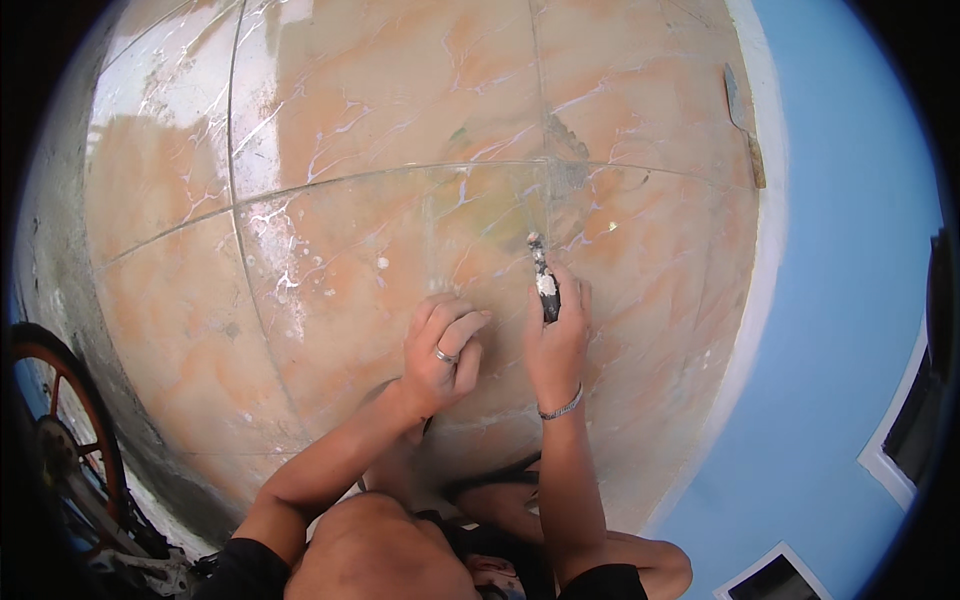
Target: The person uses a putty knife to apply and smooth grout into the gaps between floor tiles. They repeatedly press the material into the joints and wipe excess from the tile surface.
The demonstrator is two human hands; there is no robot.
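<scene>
My right hand is closed around a short tool with a dark, white-spotted handle, its narrow end pointing away from me at the tiled floor. Whether that end touches the tile, and what kind of tool it is, I cannot make out. Just beyond it are a dull yellowish patch and a grey, rough patch by the tile joints. My left hand, with a ring, is loosely curled low over the floor to the left of the tool; nothing shows in its fingers.
A flat-bladed tool with a brownish handle lies along the foot of the light blue wall. At the left stands a wheel with orange-brown spokes. White specks dot the tiles; my bent legs are close below my hands.
</scene>
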